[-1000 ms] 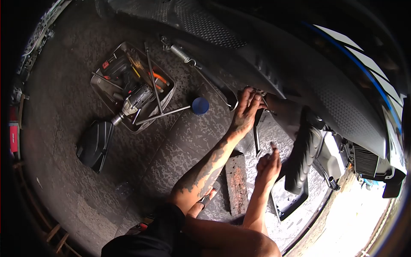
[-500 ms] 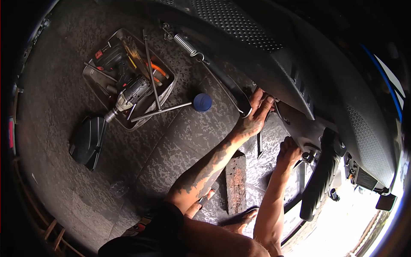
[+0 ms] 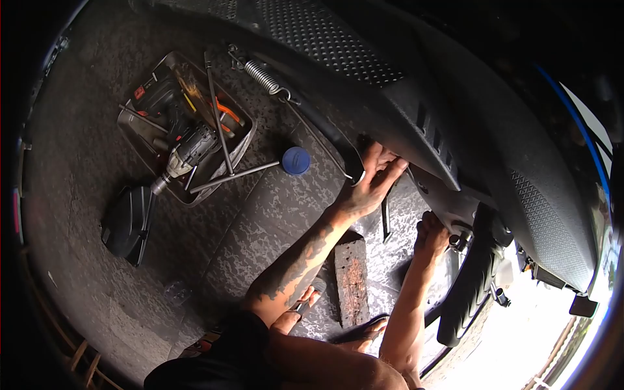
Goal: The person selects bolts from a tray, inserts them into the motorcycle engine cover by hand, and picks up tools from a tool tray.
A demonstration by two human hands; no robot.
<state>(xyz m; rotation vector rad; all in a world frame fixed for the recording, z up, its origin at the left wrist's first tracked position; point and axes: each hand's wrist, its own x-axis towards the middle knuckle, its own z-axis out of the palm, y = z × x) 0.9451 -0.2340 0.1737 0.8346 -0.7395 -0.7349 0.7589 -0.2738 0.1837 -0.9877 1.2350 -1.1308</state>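
My left hand point(image 3: 370, 185) reaches up to the underside of a motor scooter's dark body point(image 3: 364, 91). Its thumb and fingers are closed at the panel's lower edge, and whatever lies between them is hidden. Beside that hand is the end of a stand leg point(image 3: 318, 133) with a coil spring point(image 3: 261, 77) at its far end. A thin dark rod point(image 3: 387, 218) hangs just below. My right hand point(image 3: 430, 237) is lower, its fingers curled against the underside next to a bolt end point(image 3: 458, 240); what they grip is out of sight.
A tool tray point(image 3: 250, 133) holds a cordless drill point(image 3: 195, 143), orange-handled pliers point(image 3: 229, 112) and rods. A blue round lid point(image 3: 296, 160), a black plastic part point(image 3: 125, 224) and a worn block point(image 3: 351, 279) lie on the floor. The tyre point(image 3: 471, 286) is right of my right hand.
The whole view has shifted a little, so most things appear further left. Both hands stay at the same places on the scooter, with the left fingers slightly repositioned.
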